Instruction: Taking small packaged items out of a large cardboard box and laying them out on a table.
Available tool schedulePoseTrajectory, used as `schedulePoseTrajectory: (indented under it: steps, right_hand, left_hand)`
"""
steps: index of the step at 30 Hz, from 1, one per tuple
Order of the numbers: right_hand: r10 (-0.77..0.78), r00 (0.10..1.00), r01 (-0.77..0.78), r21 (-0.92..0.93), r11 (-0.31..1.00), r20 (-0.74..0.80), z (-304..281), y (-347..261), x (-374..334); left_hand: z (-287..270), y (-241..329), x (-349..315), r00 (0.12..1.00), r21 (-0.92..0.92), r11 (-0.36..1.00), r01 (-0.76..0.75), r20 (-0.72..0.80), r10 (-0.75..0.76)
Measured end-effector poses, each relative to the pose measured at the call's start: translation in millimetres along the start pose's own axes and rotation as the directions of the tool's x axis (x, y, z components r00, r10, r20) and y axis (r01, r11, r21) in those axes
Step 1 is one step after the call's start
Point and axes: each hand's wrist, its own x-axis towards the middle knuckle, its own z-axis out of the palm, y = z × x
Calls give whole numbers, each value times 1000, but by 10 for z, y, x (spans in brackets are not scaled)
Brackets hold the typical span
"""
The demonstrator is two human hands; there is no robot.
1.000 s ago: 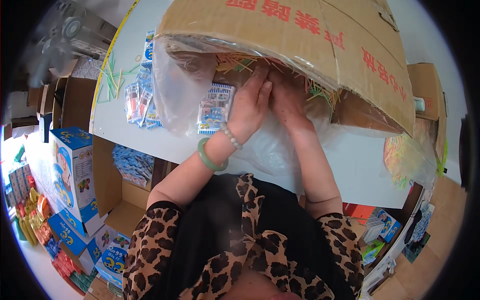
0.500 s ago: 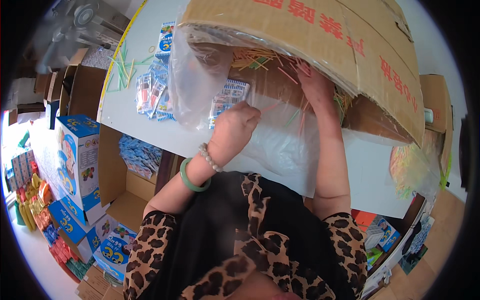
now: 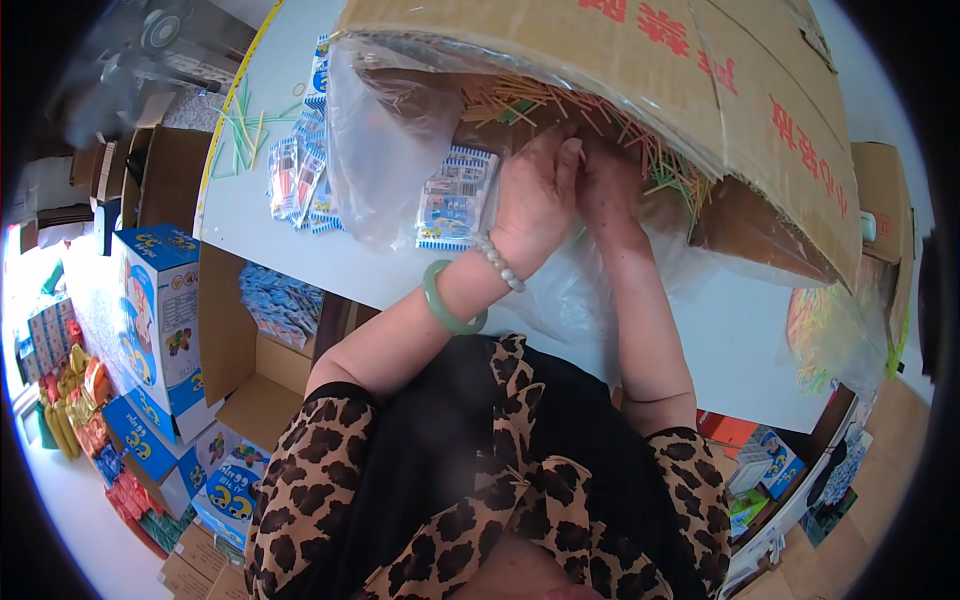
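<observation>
My left hand [image 3: 540, 190], with a beaded bracelet and a green bangle on its wrist, is at the mouth of a large tipped cardboard box [image 3: 560, 45]. Its fingers are pinched together, and whatever they hold is hidden. Right beside it, my right hand [image 3: 608, 185] reaches into the same opening, its fingertips shadowed and partly covered. Thin coloured sticks, like narrow straws [image 3: 510, 100], lie loose inside the box behind both hands. Clear plastic lining [image 3: 385, 150] spills out of the box's left side. A blue-and-white printed packet [image 3: 455, 200] lies left of my left hand.
More small packets [image 3: 305, 175] are heaped on the white table [image 3: 740, 370], near scattered green straws [image 3: 238, 135]. An open carton of blue packets [image 3: 280, 305] stands below the table's left edge. A bag of coloured straws [image 3: 825, 330] sits at right. Blue printed boxes [image 3: 155, 310] are stacked on the left.
My left hand has moved right and forward from above the packet to meet my right hand. My right hand has drawn slightly left and nearer. The plastic and box have shifted a little.
</observation>
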Motion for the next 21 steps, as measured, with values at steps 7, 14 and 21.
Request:
schedulePoseTrajectory:
  steps: [7,14,21]
  right_hand:
    - [-32,999,32,11,999,-25,219,63,-6]
    - [-79,973,118,175,978,-218,151,80,-31]
    - [-268,926,212,-225,951,-264,131,160,-32]
  left_hand:
    - [-30,-178,60,991,-311,941,130,26,-129]
    - [-343,-97,207,977,-293,933,210,43,-207]
    - [-990,-82,-101,980,836,546,59,57,-193]
